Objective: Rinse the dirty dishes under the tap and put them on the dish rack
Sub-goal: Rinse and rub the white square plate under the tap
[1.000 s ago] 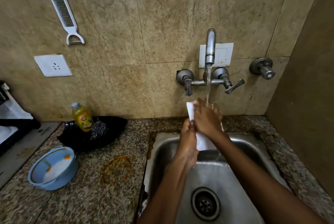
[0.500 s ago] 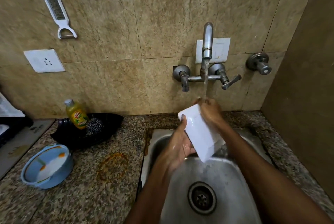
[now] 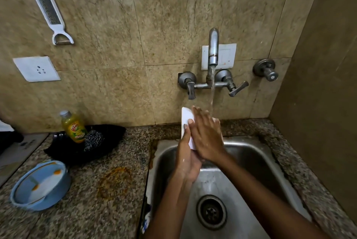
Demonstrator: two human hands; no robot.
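Note:
A white rectangular plate (image 3: 185, 121) stands nearly on edge over the steel sink (image 3: 249, 153), just left of the water stream from the tap (image 3: 213, 45). My left hand (image 3: 188, 159) grips its lower left edge, thumb up along the side. My right hand (image 3: 207, 136) lies flat against the plate's face with straight fingers, wet from the stream. Most of the plate is hidden behind my right hand. A blue bowl (image 3: 41, 184) with a white plate and orange stains inside sits on the counter at the left.
A black dish (image 3: 108, 136) by the wall holds a yellow soap bottle (image 3: 74, 126) and a steel scrubber (image 3: 92, 140). An orange stain (image 3: 114, 182) marks the granite counter. A grater (image 3: 49, 10) hangs on the wall. A dark rack corner (image 3: 9, 138) shows at far left.
The plate has turned from a tilted, face-showing pose to nearly on edge. My right hand moved over its face with fingers stretched flat. My left hand shifted lower on the edge.

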